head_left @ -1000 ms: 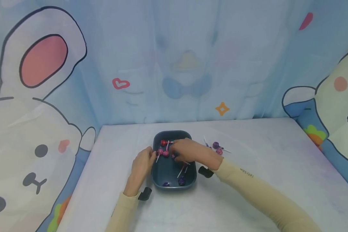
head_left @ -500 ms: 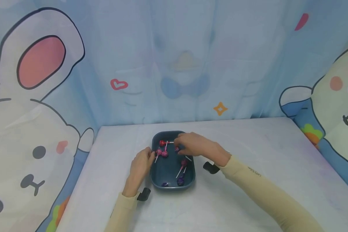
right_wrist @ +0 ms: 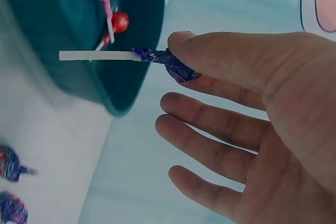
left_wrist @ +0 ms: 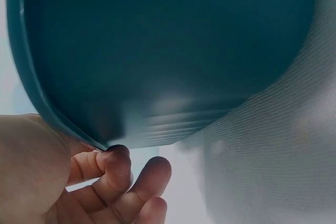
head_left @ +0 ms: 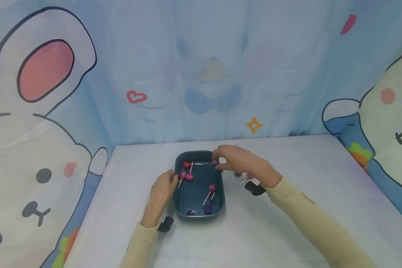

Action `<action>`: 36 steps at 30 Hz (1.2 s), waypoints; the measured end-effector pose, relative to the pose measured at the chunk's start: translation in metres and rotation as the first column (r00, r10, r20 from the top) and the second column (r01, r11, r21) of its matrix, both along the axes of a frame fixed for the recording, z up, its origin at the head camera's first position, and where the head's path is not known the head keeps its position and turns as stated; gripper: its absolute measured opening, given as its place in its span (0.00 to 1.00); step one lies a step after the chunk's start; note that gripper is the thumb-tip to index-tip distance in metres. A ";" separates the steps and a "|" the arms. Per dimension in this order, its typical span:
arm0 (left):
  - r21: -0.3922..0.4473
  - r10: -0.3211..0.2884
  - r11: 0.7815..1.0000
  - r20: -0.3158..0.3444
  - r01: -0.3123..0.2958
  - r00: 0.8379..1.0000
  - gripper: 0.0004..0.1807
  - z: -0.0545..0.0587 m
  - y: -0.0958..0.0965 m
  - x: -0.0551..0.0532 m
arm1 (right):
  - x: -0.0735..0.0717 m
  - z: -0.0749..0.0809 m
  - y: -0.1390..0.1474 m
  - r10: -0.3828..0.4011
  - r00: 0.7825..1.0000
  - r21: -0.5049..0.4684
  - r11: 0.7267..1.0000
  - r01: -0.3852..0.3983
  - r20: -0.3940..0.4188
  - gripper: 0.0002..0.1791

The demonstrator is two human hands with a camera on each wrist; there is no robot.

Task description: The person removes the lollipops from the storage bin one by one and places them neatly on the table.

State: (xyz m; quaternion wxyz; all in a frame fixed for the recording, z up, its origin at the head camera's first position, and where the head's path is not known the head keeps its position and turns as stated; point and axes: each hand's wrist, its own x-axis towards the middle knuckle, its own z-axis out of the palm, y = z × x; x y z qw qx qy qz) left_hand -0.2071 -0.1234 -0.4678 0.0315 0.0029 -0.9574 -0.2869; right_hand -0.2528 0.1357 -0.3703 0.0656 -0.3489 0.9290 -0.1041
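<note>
My left hand (head_left: 162, 191) grips the rim of a dark teal plastic bin (head_left: 195, 195) on its left side; in the left wrist view its curled fingers (left_wrist: 118, 171) meet the rim from outside. Above the bin's far right corner, my right hand (head_left: 242, 162) pinches a purple-wrapped lollipop (right_wrist: 178, 69) by its candy head between thumb and index finger. Its white stick points away from the hand, over the bin, and the other fingers are spread apart. Inside the bin lie a red lollipop (head_left: 187, 165), several pink lollipops (head_left: 212, 188) and purple lollipops (head_left: 208, 209).
Right of the bin, a pink lollipop (head_left: 249, 176) and dark-wrapped lollipops (right_wrist: 8, 163) lie on the white tabletop (head_left: 288, 163), partly hidden by the right hand in the head view. A blue cartoon curtain (head_left: 217, 123) hangs behind the table.
My right hand has moved up and to the right, from low over the bin's middle to its far right rim, carrying the purple lollipop. The left hand stays on the rim.
</note>
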 end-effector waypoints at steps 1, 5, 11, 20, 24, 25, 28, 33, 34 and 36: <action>0.001 0.001 1.000 0.002 -0.001 1.000 0.12 0.000 0.000 0.000 | -0.001 0.000 0.003 -0.005 1.000 -0.002 1.000 0.005 0.004 0.18; -0.009 0.009 1.000 0.009 -0.009 1.000 0.12 -0.001 0.000 -0.001 | -0.006 -0.005 0.016 -0.034 0.999 -0.003 0.999 0.034 0.014 0.16; -0.008 0.005 1.000 0.009 -0.005 1.000 0.12 -0.001 0.001 -0.002 | -0.014 -0.015 0.038 -0.076 0.996 0.018 0.997 0.075 0.047 0.13; -0.004 0.010 1.000 0.007 -0.010 1.000 0.12 -0.001 0.000 -0.002 | -0.030 -0.033 0.074 -0.127 0.987 0.060 0.991 0.122 0.095 0.10; -0.009 -0.001 1.000 -0.010 0.001 1.000 0.12 0.000 -0.001 -0.003 | -0.037 -0.042 0.093 -0.151 0.983 0.076 0.987 0.144 0.107 0.11; -0.010 0.000 1.000 -0.010 0.000 1.000 0.12 0.000 -0.001 -0.003 | -0.039 -0.044 0.097 -0.161 0.981 0.082 0.985 0.152 0.108 0.11; -0.010 0.003 1.000 -0.001 -0.003 1.000 0.12 0.000 -0.001 -0.003 | -0.044 -0.050 0.107 -0.193 0.974 0.110 0.977 0.180 0.118 0.12; -0.001 0.004 1.000 0.004 -0.004 1.000 0.12 -0.001 0.000 -0.002 | -0.047 -0.058 0.118 -0.262 0.954 0.187 0.954 0.233 0.146 0.11; 0.001 0.003 1.000 0.002 -0.003 1.000 0.12 -0.001 0.000 -0.002 | -0.047 -0.059 0.119 -0.275 0.950 0.204 0.948 0.243 0.148 0.10; 0.003 0.003 1.000 -0.001 -0.003 1.000 0.12 -0.001 0.000 -0.002 | -0.048 -0.062 0.120 -0.299 0.941 0.229 0.938 0.260 0.156 0.10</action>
